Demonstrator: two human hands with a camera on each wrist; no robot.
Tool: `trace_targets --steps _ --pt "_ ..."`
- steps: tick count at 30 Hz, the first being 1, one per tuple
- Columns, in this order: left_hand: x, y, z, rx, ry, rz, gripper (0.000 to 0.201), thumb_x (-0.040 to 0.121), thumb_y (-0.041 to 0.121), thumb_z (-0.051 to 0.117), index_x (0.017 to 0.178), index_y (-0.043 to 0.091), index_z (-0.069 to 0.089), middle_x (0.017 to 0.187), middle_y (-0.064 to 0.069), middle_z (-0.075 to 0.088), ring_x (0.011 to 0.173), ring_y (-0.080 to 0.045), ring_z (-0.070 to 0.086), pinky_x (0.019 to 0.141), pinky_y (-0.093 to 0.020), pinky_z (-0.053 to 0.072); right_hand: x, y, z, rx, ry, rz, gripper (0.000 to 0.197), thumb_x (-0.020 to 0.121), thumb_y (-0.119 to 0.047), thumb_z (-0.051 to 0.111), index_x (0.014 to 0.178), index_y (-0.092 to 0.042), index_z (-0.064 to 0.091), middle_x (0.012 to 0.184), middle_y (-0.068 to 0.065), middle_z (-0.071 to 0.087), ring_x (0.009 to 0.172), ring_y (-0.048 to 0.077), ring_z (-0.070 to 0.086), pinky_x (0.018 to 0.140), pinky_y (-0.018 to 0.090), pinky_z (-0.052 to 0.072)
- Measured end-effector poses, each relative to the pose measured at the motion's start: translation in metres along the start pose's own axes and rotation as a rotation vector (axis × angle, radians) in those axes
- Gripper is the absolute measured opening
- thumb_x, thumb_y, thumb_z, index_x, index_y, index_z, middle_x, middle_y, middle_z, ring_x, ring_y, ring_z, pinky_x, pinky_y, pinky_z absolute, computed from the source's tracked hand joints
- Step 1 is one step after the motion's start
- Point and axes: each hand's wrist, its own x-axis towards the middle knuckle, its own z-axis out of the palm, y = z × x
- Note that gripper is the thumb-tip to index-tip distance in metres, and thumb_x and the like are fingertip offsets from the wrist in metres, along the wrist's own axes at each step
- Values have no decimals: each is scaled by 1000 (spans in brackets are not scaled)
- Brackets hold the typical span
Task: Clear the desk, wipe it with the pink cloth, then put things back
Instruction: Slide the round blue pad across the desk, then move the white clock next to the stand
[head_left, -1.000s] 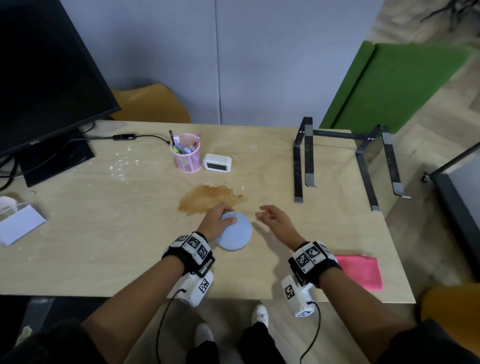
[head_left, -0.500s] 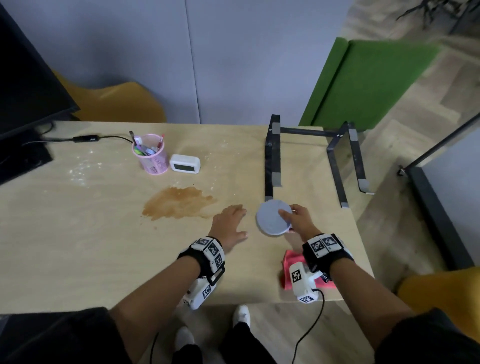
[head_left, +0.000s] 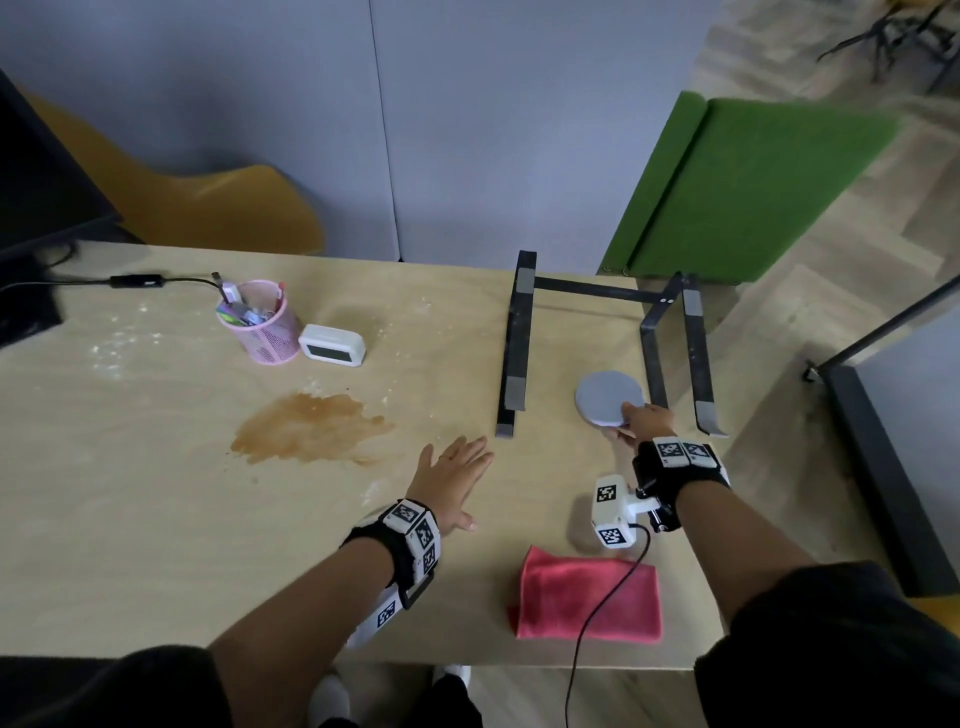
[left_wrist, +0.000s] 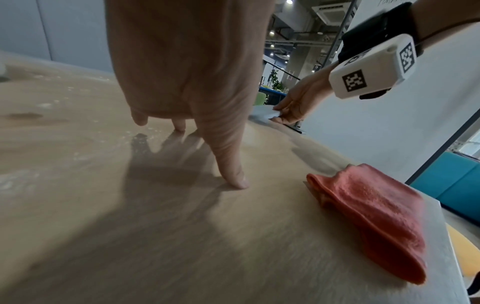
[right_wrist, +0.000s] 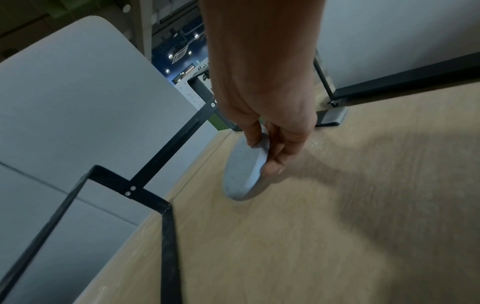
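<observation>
My right hand (head_left: 631, 418) pinches the near rim of a round grey-blue coaster (head_left: 608, 397) between the rails of a black laptop stand (head_left: 511, 353); in the right wrist view the coaster (right_wrist: 246, 168) is tilted, its far edge close to the wood, and the thumb and fingers (right_wrist: 272, 168) clamp its edge. My left hand (head_left: 452, 470) lies flat and spread on the desk (head_left: 156, 519), its fingertips (left_wrist: 237, 181) touching the wood. The folded pink cloth (head_left: 589, 595) lies near the front edge; the left wrist view shows the cloth (left_wrist: 371, 216) too. A brown spill (head_left: 306, 428) stains the middle.
A pink mesh pen cup (head_left: 262, 322) and a small white clock (head_left: 332, 345) stand at the back. A monitor base and cable (head_left: 137, 281) sit far left. White crumbs (head_left: 117, 351) dust the wood. A green panel (head_left: 737, 182) stands behind the right corner.
The coaster passed from my left hand to my right, which carried it right and away to between the stand's rails. My left hand flattened onto the desk.
</observation>
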Motion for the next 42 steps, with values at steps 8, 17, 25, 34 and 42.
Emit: trace_targets --steps 8,17,25,34,42 --pt "1 1 1 19 6 -13 100 75 39 73 152 24 9 161 7 -6 149 -19 -3 118 -53 3 -8 10 5 -350 227 -191 44 80 -10 59 121 3 52 120 22 57 110 39 55 88 43 48" --pt "-1 3 -7 38 -19 -1 99 77 39 72 152 23 9 161 6 -6 149 -20 -3 117 -55 2 -67 47 28 -624 141 -465 58 87 -12 57 139 -2 32 144 19 27 131 36 26 108 47 25" --pt "-8 -10 -4 12 100 20 83 83 43 63 149 20 18 161 5 1 149 -19 -3 118 -53 1 -135 109 76 -926 -125 -766 68 93 -33 44 149 -12 11 158 5 5 146 22 2 118 41 5" --pt "-12 -106 -68 120 385 -166 59 91 19 52 145 18 28 159 4 12 148 -16 11 117 -46 15 -149 144 85 -1072 -180 -812 78 83 -61 4 149 -20 -4 156 -3 -16 142 12 -18 118 40 -5" --pt "18 -186 -112 229 452 -338 59 85 9 52 141 9 32 149 -5 31 141 -21 27 112 -45 28 -147 150 90 -1107 -120 -842 80 84 -67 -7 149 -21 0 157 -4 -8 145 14 -11 118 40 0"
